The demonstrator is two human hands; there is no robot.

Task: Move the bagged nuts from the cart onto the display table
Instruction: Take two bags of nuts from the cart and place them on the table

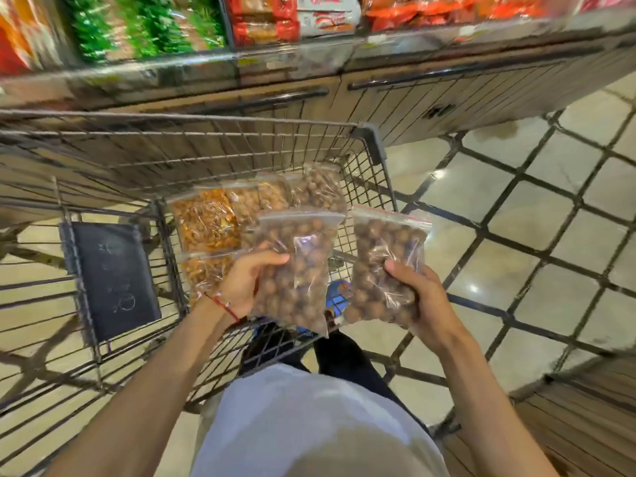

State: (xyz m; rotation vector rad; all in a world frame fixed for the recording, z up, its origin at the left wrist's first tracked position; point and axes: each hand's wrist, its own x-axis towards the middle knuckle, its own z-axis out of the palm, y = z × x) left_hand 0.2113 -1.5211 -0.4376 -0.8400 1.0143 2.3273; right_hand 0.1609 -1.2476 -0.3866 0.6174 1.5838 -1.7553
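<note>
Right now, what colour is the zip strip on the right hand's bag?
Red zip strip on the bag; head view shows it.

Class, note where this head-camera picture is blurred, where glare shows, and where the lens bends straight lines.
Head view: shelf packets are smeared by motion blur; floor tiles carry glare spots; the cart rim bows from wide-angle distortion; the bag in the right hand looks sharper.

Pale floor tiles (pixel 464 191) with dark grout, blurred green packets (pixel 144 25) and red packets (pixel 265 29) above.
</note>
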